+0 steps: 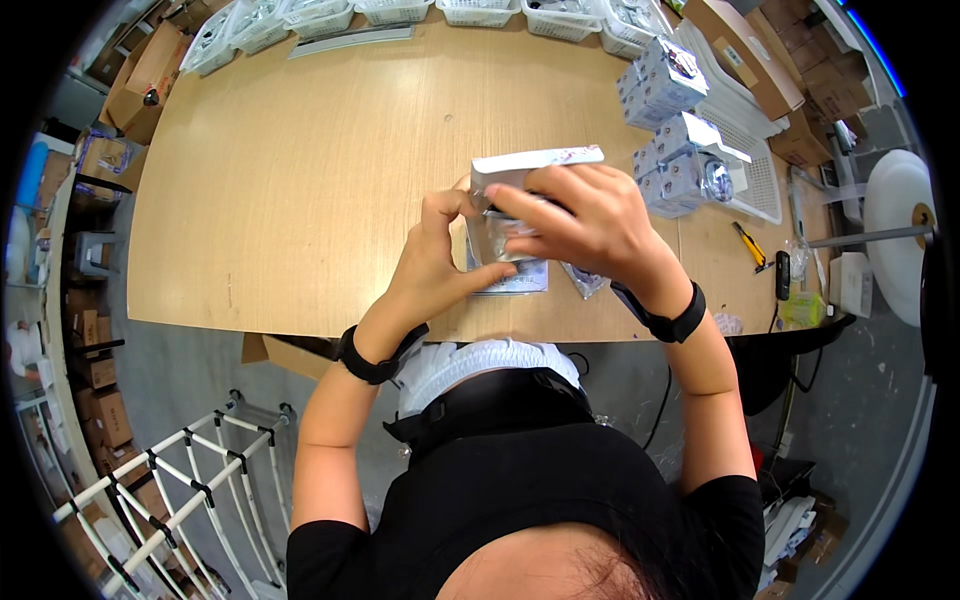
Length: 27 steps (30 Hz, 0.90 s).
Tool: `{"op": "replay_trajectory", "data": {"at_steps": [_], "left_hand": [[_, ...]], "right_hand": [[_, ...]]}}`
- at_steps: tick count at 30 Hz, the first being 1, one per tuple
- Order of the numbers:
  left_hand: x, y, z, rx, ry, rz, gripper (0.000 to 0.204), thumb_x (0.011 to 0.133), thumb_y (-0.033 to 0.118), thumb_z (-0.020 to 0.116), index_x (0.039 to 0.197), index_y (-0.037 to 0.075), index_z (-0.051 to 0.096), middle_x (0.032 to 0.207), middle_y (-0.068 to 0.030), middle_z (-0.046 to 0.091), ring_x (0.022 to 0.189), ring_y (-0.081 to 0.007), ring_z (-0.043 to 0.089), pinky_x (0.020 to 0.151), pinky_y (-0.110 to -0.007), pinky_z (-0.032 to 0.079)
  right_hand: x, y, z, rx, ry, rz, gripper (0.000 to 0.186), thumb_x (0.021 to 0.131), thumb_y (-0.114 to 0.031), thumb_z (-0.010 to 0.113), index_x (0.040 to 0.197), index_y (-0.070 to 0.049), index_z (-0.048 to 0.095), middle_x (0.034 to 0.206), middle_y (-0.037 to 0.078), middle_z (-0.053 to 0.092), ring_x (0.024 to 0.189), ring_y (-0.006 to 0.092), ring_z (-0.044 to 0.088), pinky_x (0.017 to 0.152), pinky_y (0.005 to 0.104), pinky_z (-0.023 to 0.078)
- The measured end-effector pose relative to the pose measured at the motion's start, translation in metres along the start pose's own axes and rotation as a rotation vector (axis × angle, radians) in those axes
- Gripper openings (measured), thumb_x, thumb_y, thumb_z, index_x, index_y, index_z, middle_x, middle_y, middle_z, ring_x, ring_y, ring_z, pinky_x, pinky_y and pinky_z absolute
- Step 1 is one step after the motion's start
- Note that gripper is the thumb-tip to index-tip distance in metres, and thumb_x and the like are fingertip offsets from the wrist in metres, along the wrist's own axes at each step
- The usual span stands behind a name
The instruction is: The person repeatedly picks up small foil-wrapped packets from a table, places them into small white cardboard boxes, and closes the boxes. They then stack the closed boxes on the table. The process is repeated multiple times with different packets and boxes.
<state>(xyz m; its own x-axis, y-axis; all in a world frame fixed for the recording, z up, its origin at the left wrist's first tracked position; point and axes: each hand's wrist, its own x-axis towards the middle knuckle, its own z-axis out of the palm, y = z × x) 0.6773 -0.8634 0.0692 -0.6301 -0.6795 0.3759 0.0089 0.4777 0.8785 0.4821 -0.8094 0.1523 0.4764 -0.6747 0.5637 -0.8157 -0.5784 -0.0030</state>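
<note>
White cardboard forms the small rectangular box (530, 165) held above the near half of the pale wooden table (300, 180), with its open flap raised toward the far side. Both hands are on it. The left hand (440, 260) is closed around the box's left edge, thumb and forefinger pinched at the upper left corner and the remaining fingers curled along the side beneath. The right hand (585, 220) lies over the top and right of the box, fingers bent down across its opening and gripping it, so the box sits between the two hands with most of its body covered by the right one. What the right fingertips press inside the box cannot be made out. Directly under the hands, flat on the table, lies a thin printed leaflet (515, 280), and just to its right a small clear plastic bag (585, 280). Each wrist carries a black band. Well to the right of the hands stand stacks of silver-and-white packaged boxes (670, 85) beside a white perforated tray (750, 160). A yellow-handled utility knife (748, 245) rests near the table's right edge. White mesh baskets (480, 12) line the far edge.
</note>
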Motion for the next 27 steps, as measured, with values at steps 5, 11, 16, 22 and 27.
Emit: {"op": "replay_trajectory", "data": {"at_steps": [5,11,16,22,27], "left_hand": [[-0.001,-0.001,-0.001,-0.059,-0.008,0.003,0.069,0.062,0.019,0.085,0.107,0.009,0.032,0.108,-0.0132,0.05,0.106,-0.0268,0.053,0.091,-0.037,0.043],[-0.006,0.001,-0.007,-0.093,-0.062,0.024,0.073,0.066,0.009,0.082,0.114,0.011,0.027,0.114,-0.0074,0.037,0.111,-0.0189,0.043,0.098,-0.036,0.035],[-0.006,-0.003,0.0,-0.18,-0.063,0.045,0.073,0.068,0.006,0.077,0.123,0.008,0.029,0.128,-0.0141,0.037,0.122,-0.0247,0.041,0.106,-0.04,0.03],[0.001,0.001,0.002,-0.343,-0.043,-0.032,0.105,0.063,0.01,0.081,0.14,0.013,0.009,0.137,-0.0177,0.029,0.128,-0.0304,0.034,0.108,-0.043,0.025],[-0.008,-0.001,-0.003,-0.304,-0.018,-0.093,0.113,0.061,0.015,0.083,0.143,0.017,0.004,0.141,-0.0212,0.025,0.131,-0.0337,0.031,0.108,-0.045,0.024]], "right_hand": [[0.006,-0.016,-0.002,-0.083,-0.25,0.128,0.059,0.063,-0.036,0.072,0.114,-0.013,0.055,0.082,-0.001,0.056,0.076,0.0167,0.058,0.072,0.0311,0.045],[-0.013,-0.013,-0.026,0.079,-0.015,0.161,0.038,0.059,-0.007,0.071,0.096,-0.009,0.06,0.091,0.003,0.058,0.086,0.0245,0.056,0.077,0.0363,0.044],[-0.08,-0.002,-0.026,0.101,0.277,0.563,0.022,0.065,-0.002,0.069,0.086,-0.006,0.062,0.096,0.008,0.061,0.087,0.028,0.058,0.077,0.0395,0.045],[-0.225,0.017,0.043,0.017,-0.194,1.24,0.062,0.066,-0.026,0.076,0.118,-0.006,0.05,0.118,0.017,0.052,0.11,0.0325,0.05,0.087,0.0475,0.041],[-0.25,0.0,0.096,-0.035,-0.5,1.277,0.094,0.058,-0.042,0.08,0.135,-0.014,0.034,0.137,0.022,0.035,0.128,0.0368,0.032,0.095,0.0558,0.033]]}}
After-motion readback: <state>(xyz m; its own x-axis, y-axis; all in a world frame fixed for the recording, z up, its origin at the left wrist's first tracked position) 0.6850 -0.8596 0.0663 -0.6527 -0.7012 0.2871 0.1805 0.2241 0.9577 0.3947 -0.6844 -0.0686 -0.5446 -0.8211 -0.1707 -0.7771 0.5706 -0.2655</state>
